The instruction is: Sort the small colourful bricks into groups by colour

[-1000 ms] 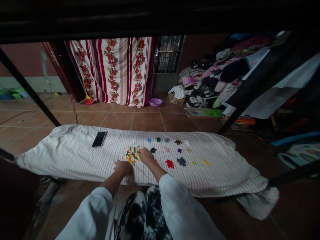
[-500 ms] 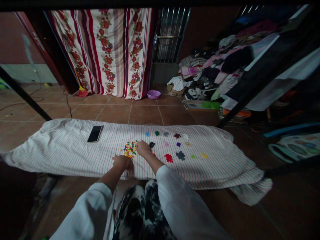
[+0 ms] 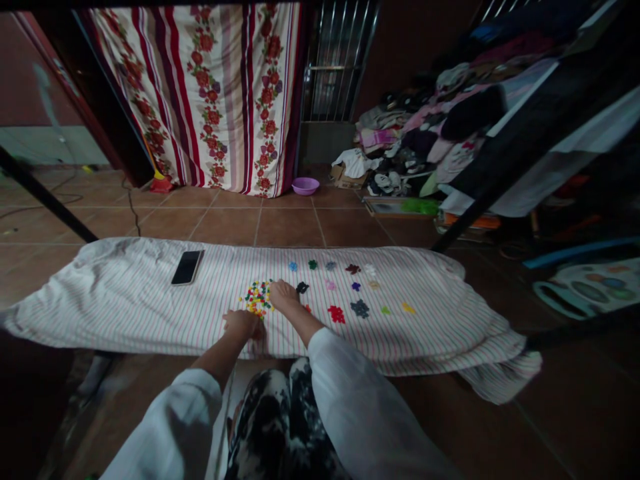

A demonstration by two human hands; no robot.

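Note:
A mixed pile of small bead-like pieces, yellow, red, green and white, lies on the striped cloth. My left hand rests at the pile's near edge, its fingers curled in; what they hold, if anything, is hidden. At the pile's right edge my right hand is closed with fingertips pressed together, and I cannot make out anything in them. Just right of that hand sits a black cluster. Farther right are sorted clusters, among them red pieces, dark grey pieces and yellow pieces.
A phone lies on the cloth left of the pile. Dark frame bars rise at both sides. Beyond the cloth, a purple basin stands on the tiled floor before a floral curtain, with heaped clothes at right.
The view has shifted slightly, so the whole scene sits a little farther left and up. Both hands stay at the pile, with hardly any visible movement.

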